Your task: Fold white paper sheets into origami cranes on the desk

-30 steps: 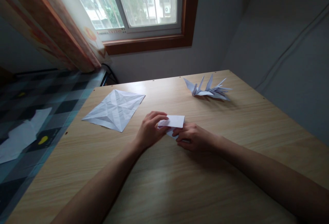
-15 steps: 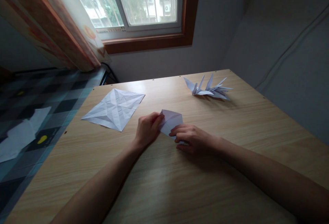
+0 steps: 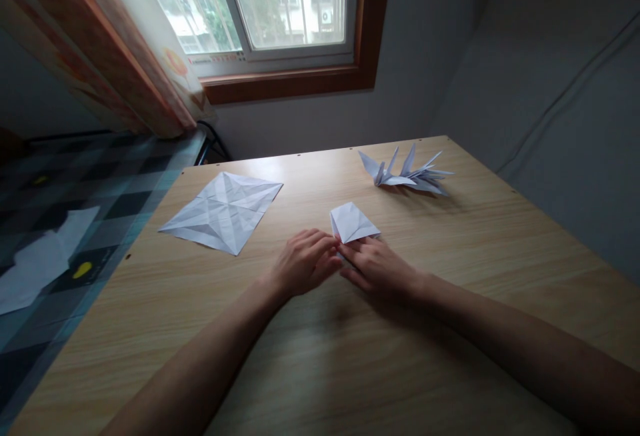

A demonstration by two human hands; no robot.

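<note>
A small folded sheet of white paper (image 3: 354, 219), with crease lines on its top face, is between my hands near the middle of the wooden table. My left hand (image 3: 309, 261) has its fingers drawn together at the paper's near left corner. My right hand (image 3: 377, 266) grips the near edge, its fingers partly beneath the paper. The fingertips of both hands meet at that near corner, and they hide part of it.
A creased, unfolded paper square (image 3: 225, 213) lies flat to the left on the table (image 3: 280, 369). Several folded paper cranes (image 3: 407, 175) are bunched at the back right. Torn white paper (image 3: 45, 259) rests on a checked cloth (image 3: 125, 206) beyond the left edge.
The folded paper has turned and shifted right and away from me. My left hand has moved from its upper left corner to its near corner, close against my right fingers.
</note>
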